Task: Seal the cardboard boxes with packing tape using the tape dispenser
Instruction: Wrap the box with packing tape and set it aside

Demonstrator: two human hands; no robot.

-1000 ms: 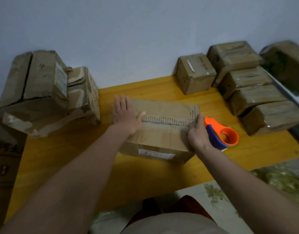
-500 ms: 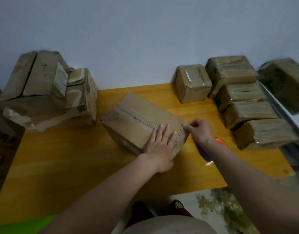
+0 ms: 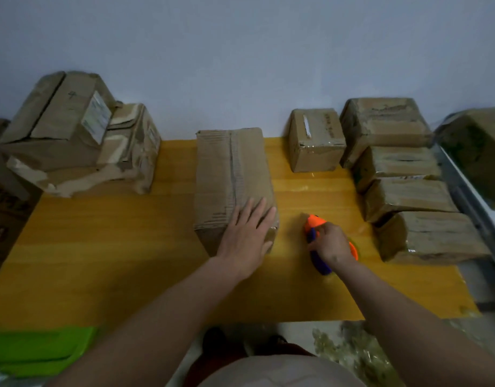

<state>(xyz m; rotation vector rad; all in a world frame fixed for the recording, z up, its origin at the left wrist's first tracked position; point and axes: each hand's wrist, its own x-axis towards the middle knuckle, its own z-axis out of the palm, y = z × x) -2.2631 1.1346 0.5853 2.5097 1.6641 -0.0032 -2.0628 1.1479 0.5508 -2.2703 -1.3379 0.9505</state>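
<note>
A brown cardboard box (image 3: 226,169) lies lengthwise on the yellow table (image 3: 115,247), its centre seam running away from me. My left hand (image 3: 247,238) rests flat on the box's near right corner, fingers straight. To the right of the box, my right hand (image 3: 331,244) grips the orange and blue tape dispenser (image 3: 314,227), which sits low over the table top, apart from the box. Most of the dispenser's body is hidden under my hand.
Worn boxes (image 3: 70,135) are stacked at the back left. A small box (image 3: 316,141) and a row of tape-wrapped boxes (image 3: 402,174) line the right side. A green object (image 3: 39,350) sits at the lower left below the table edge.
The box has been turned from a slant to lie lengthwise, seam pointing away. My left hand stayed on its near end. My right hand left the box corner and took hold of the dispenser.
</note>
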